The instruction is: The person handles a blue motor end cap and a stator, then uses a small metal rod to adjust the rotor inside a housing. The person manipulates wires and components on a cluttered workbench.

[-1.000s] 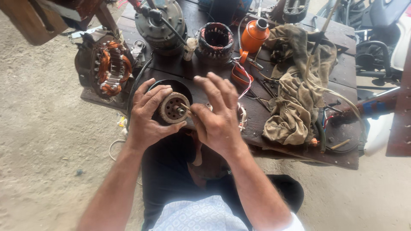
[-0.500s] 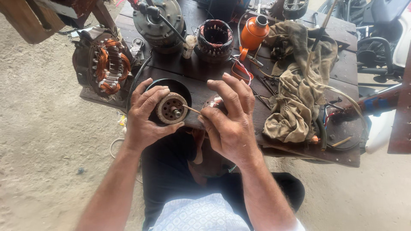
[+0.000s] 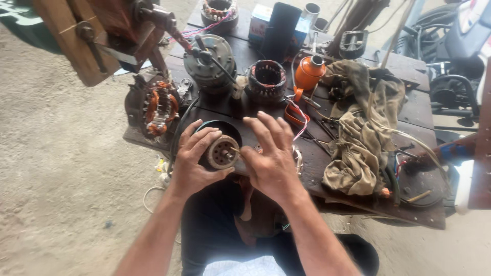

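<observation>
A dark, oil-stained wooden workbench (image 3: 358, 174) is stretching across the frame above a sandy floor, with a crumpled khaki rag (image 3: 360, 138) lying over its right half. At the bench's left edge a motor stator with copper windings (image 3: 153, 107) is standing on its side, and beside it a grey motor housing (image 3: 208, 61) and a second, dark wound stator (image 3: 267, 81) are sitting upright. An orange oil can (image 3: 308, 74) is standing just right of that stator. At the near edge of the bench, the person's left hand (image 3: 192, 163) is gripping a small cylindrical motor rotor (image 3: 223, 152), fingers curled around its side and thumb under it, holding it in front of a round black cover (image 3: 225, 130). The right hand (image 3: 271, 161) is hovering just beside the rotor with fingers spread and half-bent, its thumb and forefinger pinching a thin pin (image 3: 236, 150) that is touching the rotor's face.
</observation>
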